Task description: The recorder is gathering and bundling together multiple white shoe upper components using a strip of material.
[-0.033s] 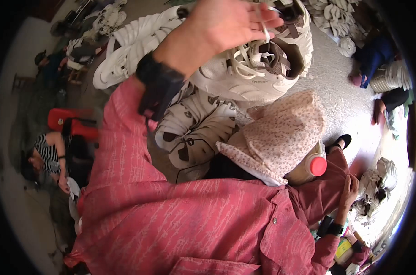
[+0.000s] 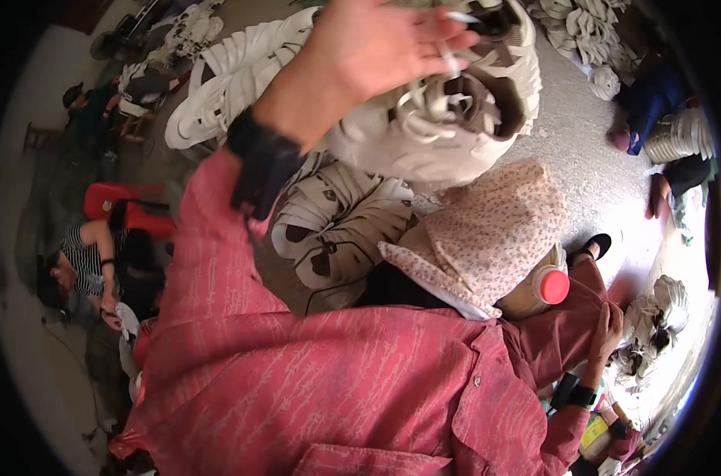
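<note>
At the top of the view my left hand has its fingers closed on a white shoelace, blurred by motion. The lace is drawn above a pale cream sneaker with a brown lining. More white shoes stand packed behind my forearm. My right hand, far lower, lies against a dark red trouser leg with its fingers stretched out. Nothing shows in that hand. Floral cloth spreads between the shoes and the pink shirt.
Shoe pieces with a black cord lie below my left forearm. A jar with a red lid stands beside the cloth. At left, a person in a striped top is near a red chair. White shoe parts lie at the upper right.
My left hand has shifted slightly left and down, still holding the lace. The cream sneaker is more blurred. My right hand looks unmoved.
</note>
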A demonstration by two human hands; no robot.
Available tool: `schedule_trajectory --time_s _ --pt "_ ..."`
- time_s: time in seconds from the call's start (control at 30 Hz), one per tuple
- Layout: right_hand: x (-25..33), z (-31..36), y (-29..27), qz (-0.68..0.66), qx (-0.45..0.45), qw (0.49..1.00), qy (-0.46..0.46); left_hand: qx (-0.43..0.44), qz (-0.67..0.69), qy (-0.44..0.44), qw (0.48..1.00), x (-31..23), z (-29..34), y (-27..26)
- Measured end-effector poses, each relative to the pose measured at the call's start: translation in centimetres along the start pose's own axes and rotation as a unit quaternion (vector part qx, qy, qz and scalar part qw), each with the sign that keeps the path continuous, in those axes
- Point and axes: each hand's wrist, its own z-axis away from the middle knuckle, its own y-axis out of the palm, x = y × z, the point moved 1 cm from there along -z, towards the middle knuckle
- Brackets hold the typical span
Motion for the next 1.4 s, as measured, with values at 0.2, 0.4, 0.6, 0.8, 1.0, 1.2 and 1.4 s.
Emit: schedule_trajectory --time_s 0.2,0.4,0.6,0.8,1.0,1.2,1.4 --pt "2.4 -0.3 1.1 0.047 -0.012 0.998 -0.036 -0.267 0.082 0.077 0.957 6.4 18.2 -15.4" --pt "3.0 -0.6 0.8 0.054 -0.016 0.998 -0.036 -0.471 -0.006 -0.013 0.882 15.3 32.4 -29.6" --pt "1.9 -1.0 2.0 0.073 -0.025 0.997 -0.030 -0.491 0.025 -0.117 0.863 16.0 34.7 -29.8" --pt "1.7 -0.8 2.0 0.066 -0.027 0.997 -0.034 -0.508 -0.292 -0.143 0.798 14.9 40.9 -40.5" --pt "-0.4 0.4 1.4 0.066 -0.048 0.996 -0.029 -0.476 -0.796 0.080 0.365 13.0 32.6 -29.7" --pt "0.4 0.2 1.5 0.062 -0.056 0.996 -0.021 -0.035 -0.899 0.035 0.435 19.8 24.6 -17.9" --pt "1.3 0.2 1.6 0.059 -0.051 0.996 -0.041 0.076 -0.900 0.130 0.408 30.0 13.2 -23.8"
